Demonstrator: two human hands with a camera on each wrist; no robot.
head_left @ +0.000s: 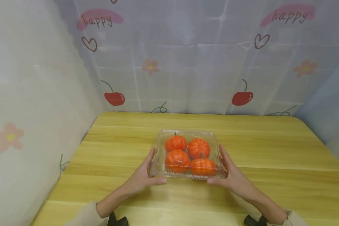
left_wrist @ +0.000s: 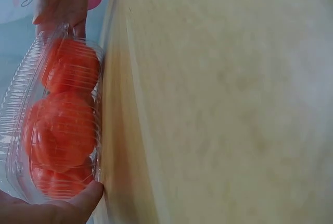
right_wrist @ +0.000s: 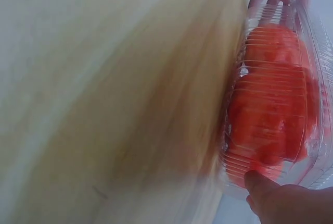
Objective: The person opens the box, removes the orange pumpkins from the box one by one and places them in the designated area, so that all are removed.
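A clear plastic clamshell box [head_left: 214,138] with its lid down sits between my two hands near the middle of the table. Inside are several small orange pumpkins [head_left: 177,158], some with short green stems. My left hand [head_left: 142,175] grips the box's near left corner, its thumb along the front and its fingers along the side. On the opposite corner my right hand [head_left: 235,179] holds on the same way. In the left wrist view, ridged plastic covers the pumpkins [left_wrist: 65,130]. Whether the box touches the tabletop or hangs just above it, I cannot tell.
Light wood grain runs across the table [head_left: 124,138]. Behind it hangs a pale curtain [head_left: 186,69] printed with cherries, hearts, flowers and "happy"; similar cloth [head_left: 39,94] covers the left side. Black straps [head_left: 118,219] are on both wrists.
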